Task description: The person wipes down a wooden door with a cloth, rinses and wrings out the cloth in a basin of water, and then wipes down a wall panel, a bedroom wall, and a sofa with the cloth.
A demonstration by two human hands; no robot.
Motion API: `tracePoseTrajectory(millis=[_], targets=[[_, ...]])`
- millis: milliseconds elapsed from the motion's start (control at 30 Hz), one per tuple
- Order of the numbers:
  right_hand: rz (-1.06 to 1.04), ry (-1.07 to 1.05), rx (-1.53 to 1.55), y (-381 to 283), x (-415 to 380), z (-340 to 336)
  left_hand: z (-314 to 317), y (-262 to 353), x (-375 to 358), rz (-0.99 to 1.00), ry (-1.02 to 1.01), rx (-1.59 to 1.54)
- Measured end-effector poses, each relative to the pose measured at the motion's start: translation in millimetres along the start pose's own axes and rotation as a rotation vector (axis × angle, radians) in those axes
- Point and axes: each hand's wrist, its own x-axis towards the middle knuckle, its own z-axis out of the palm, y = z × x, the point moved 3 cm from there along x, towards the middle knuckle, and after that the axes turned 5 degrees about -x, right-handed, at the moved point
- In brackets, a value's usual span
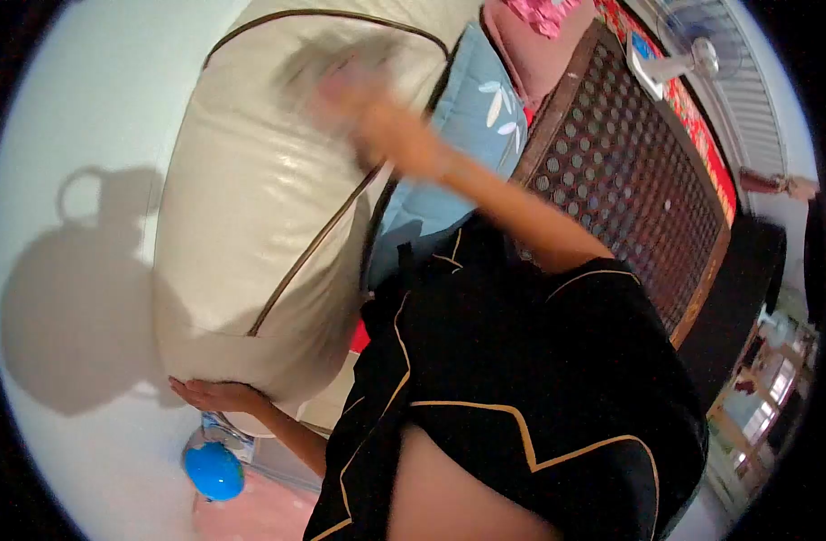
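Note:
A large cream padded headboard (250, 180) with dark piping fills the left and upper middle. Over its upper part is my right hand (395, 135), smeared by motion and closed on a blurred greyish-pink cloth (332, 86) against the cream surface. My left hand (216, 395) lies at the headboard's lower end, beside the wall, with its fingers stretched out and nothing held. The dark piping runs diagonally between my two hands.
A blue pillow (485, 99) and a pink pillow (534, 63) lie beside the headboard. Beyond are a brown studded mat (620, 171) and a fan (692, 59). A blue ball-like object (214, 471) sits below my left hand. Another person's hand (801, 187) shows far right.

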Motion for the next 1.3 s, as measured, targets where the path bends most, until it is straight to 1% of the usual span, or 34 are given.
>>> tracePoseTrajectory(millis=[33, 67, 100, 133, 167, 233, 267, 300, 333, 367, 400, 433, 467, 500, 533, 567, 600, 633, 700, 767, 833, 867, 900, 967, 1000, 1033, 1067, 1100, 1133, 1167, 1200, 1233, 1267, 1300], targets=[[-0.193, -0.112, -0.156, -29, -1, 35, 1, 4, 0, 0.032, -0.009, -0.005], [-0.196, -0.146, 0.004, -44, -12, 67, 0, 8, 1, -0.018, -0.009, -0.012], [-0.153, -0.148, -0.003, -56, -17, 81, -2, 11, 1, -0.067, -0.012, -0.019], [-0.166, -0.081, -0.046, -58, -19, 80, -3, 19, 0, 0.044, -0.056, 0.037], [-0.151, -0.047, -0.053, -52, -19, 69, -3, 18, 2, 0.079, -0.06, 0.026], [-0.384, -0.146, -0.144, -40, -17, 45, -1, -5, 2, 0.0, -0.058, 0.042], [-0.474, -0.177, -0.291, -29, -16, 25, -2, -21, 2, 0.088, -0.077, 0.017], [-0.469, -0.153, -0.324, -12, -17, 5, -1, -36, 3, 0.175, -0.089, -0.016], [-0.436, -0.137, -0.406, 4, -18, -15, -3, -54, 5, 0.15, -0.084, -0.026], [-0.403, -0.124, -0.485, 15, -20, -34, -1, -40, 7, 0.12, -0.08, -0.035], [-0.312, -0.076, -0.493, 25, -21, -52, 0, -26, 6, 0.022, -0.087, -0.056], [-0.317, -0.058, -0.522, 32, -21, -65, -9, 7, 4, -0.078, -0.096, -0.073], [-0.153, 0.059, -0.56, 45, -18, -79, -8, 9, 2, -0.049, -0.081, -0.033], [0.005, 0.179, -0.591, 59, -14, -92, -9, 9, 1, -0.044, -0.066, -0.056], [-0.008, 0.197, -0.611, 71, -4, -100, -8, 8, 0, -0.07, -0.049, -0.029], [0.133, 0.437, -0.463, 86, 6, -115, -8, 6, -1, -0.096, -0.034, -0.002], [0.278, 0.672, -0.3, 99, 14, -130, -7, 2, -1, -0.068, -0.044, -0.065], [0.278, 0.688, -0.312, 109, 26, -140, -7, 0, -2, -0.057, -0.046, -0.081], [0.257, 0.61, -0.384, 128, 52, -161, -9, -6, 1, -0.057, -0.055, -0.056], [0.169, 0.612, -0.396, 144, 81, -189, -4, -10, -4, -0.09, 0.015, -0.076], [0.281, 0.847, -0.442, 154, 104, -203, -8, -17, -2, -0.097, -0.046, -0.069], [0.342, 0.845, -0.446, 162, 116, -204, -9, 6, -1, -0.093, -0.009, -0.11], [0.413, 0.835, -0.453, 166, 122, -203, -9, 5, -2, -0.111, 0.028, -0.122], [0.27, 0.621, -0.481, 140, 124, -181, -7, 0, -4, -0.14, 0.01, 0.002], [0.158, 0.509, -0.406, 120, 122, -158, -5, -4, -9, -0.172, 0.063, -0.006], [0.191, 0.274, -0.417, 83, 117, -138, -4, -6, -11, -0.111, 0.058, 0.026], [0.002, 0.227, -0.536, 69, 114, -101, -1, -6, -8, -0.042, 0.053, 0.055], [0.108, 0.235, -0.37, 28, 101, -79, -3, -3, -8, -0.054, 0.095, 0.044], [0.047, 0.241, -0.329, 1, 95, -61, -5, 3, -7, -0.075, 0.084, 0.078], [-0.021, 0.236, -0.294, -12, 92, -49, -2, 7, -9, -0.107, 0.072, 0.108], [-0.03, 0.218, -0.25, -10, 93, -41, -3, 15, -9, -0.144, 0.115, 0.098], [-0.033, 0.188, -0.199, -5, 95, -35, -7, 24, -7, -0.178, 0.084, 0.082], [0.247, 0.172, 0.13, 0, 97, -42, -11, 26, -9, -0.21, 0.049, 0.065], [0.541, 0.148, 0.446, -1, 99, -55, -12, 22, -11, -0.243, 0.073, 0.059]])
